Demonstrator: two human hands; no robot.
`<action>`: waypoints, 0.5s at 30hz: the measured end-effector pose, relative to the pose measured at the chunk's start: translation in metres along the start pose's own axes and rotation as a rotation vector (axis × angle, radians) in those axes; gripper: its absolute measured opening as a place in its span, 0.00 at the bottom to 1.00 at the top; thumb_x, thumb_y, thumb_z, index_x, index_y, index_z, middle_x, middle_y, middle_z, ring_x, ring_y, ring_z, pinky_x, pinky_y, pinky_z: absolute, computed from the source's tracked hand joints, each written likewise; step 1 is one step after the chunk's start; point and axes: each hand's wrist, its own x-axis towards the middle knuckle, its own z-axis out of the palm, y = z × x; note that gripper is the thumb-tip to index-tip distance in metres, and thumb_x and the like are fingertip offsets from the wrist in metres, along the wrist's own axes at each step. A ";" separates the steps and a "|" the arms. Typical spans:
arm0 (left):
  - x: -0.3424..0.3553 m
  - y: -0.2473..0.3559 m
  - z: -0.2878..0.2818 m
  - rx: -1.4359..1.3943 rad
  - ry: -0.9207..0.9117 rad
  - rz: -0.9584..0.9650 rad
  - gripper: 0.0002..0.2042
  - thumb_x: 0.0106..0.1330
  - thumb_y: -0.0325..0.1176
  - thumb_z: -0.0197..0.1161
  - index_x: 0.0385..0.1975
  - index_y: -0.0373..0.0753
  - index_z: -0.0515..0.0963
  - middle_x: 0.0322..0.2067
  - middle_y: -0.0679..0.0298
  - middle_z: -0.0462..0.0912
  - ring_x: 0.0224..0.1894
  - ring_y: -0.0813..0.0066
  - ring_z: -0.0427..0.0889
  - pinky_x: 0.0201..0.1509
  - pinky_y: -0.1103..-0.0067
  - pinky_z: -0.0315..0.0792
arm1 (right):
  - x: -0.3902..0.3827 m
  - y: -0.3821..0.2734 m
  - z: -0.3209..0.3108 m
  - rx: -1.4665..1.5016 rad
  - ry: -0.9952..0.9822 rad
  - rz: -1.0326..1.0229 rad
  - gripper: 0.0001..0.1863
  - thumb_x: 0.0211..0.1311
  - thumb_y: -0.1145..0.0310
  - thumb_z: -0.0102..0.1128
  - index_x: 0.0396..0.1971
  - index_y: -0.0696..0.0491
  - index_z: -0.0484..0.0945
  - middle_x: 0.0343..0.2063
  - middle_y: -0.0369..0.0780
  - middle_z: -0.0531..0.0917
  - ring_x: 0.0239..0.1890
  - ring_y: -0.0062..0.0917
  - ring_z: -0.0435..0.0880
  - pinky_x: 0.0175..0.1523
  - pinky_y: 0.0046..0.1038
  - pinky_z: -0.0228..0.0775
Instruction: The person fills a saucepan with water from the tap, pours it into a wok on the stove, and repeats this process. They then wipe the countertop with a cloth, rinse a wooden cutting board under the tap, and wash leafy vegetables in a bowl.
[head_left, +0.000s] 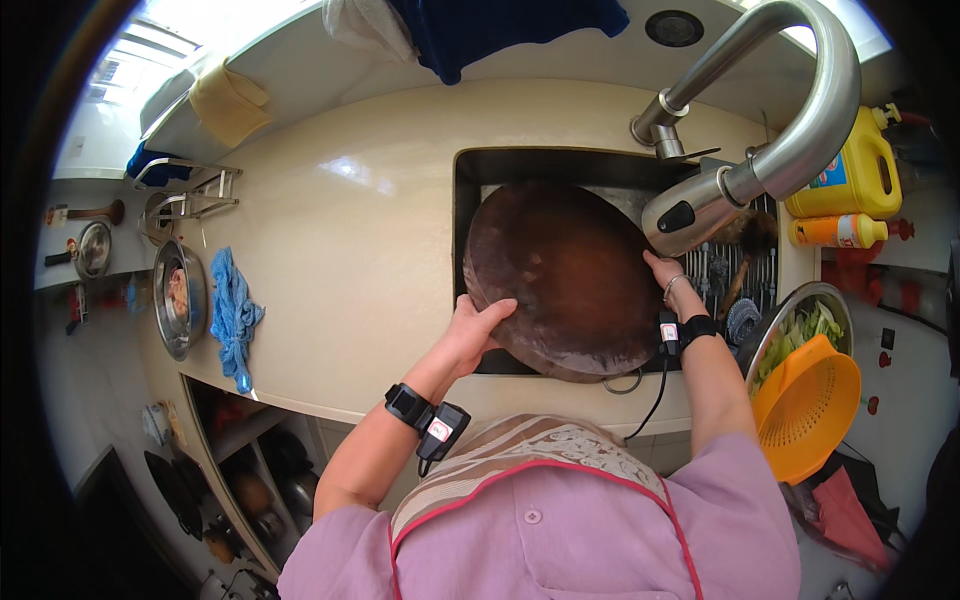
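Note:
A large, dark brown wok [565, 280] fills most of the sink [480, 165], tilted toward me, with its near edge over the sink's front edge. My left hand [472, 332] grips its near left edge, the thumb lying on top and the fingers underneath, partly hidden. At its right edge, my right hand [664, 268] is closed on the rim beneath the tap's spray head; some of those fingers are hidden. A thin wire loop [622, 384] hangs out below the wok's near edge. The steel tap [830, 90] arches in from the right.
Yellow jug [870, 170] and orange bottle [838, 231] stand right of the sink. Nearer me, an orange colander [808, 410] leans on a steel bowl of greens [810, 325]. Left on the counter [330, 270] lie a blue cloth [232, 315] and a steel bowl of meat [180, 300].

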 end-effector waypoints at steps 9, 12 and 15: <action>-0.044 0.032 0.028 0.133 0.186 0.155 0.32 0.57 0.36 0.66 0.51 0.28 0.53 0.51 0.48 0.66 0.52 0.63 0.71 0.51 0.67 0.74 | -0.034 -0.004 0.031 0.054 -0.066 0.023 0.47 0.49 0.40 0.64 0.58 0.63 0.65 0.56 0.49 0.72 0.56 0.36 0.72 0.56 0.36 0.66; -0.070 0.029 0.027 0.150 0.221 0.217 0.32 0.55 0.35 0.67 0.51 0.27 0.54 0.50 0.48 0.67 0.51 0.65 0.71 0.53 0.72 0.72 | -0.051 -0.015 0.037 -0.002 0.032 -0.077 0.43 0.51 0.40 0.64 0.54 0.63 0.69 0.49 0.47 0.76 0.48 0.34 0.77 0.50 0.35 0.69; -0.095 0.024 0.016 0.181 0.236 0.356 0.31 0.55 0.35 0.68 0.51 0.27 0.56 0.50 0.49 0.68 0.51 0.67 0.71 0.55 0.74 0.69 | -0.077 -0.033 0.047 -0.016 0.089 -0.215 0.37 0.53 0.43 0.64 0.49 0.63 0.72 0.41 0.44 0.80 0.40 0.30 0.81 0.43 0.32 0.74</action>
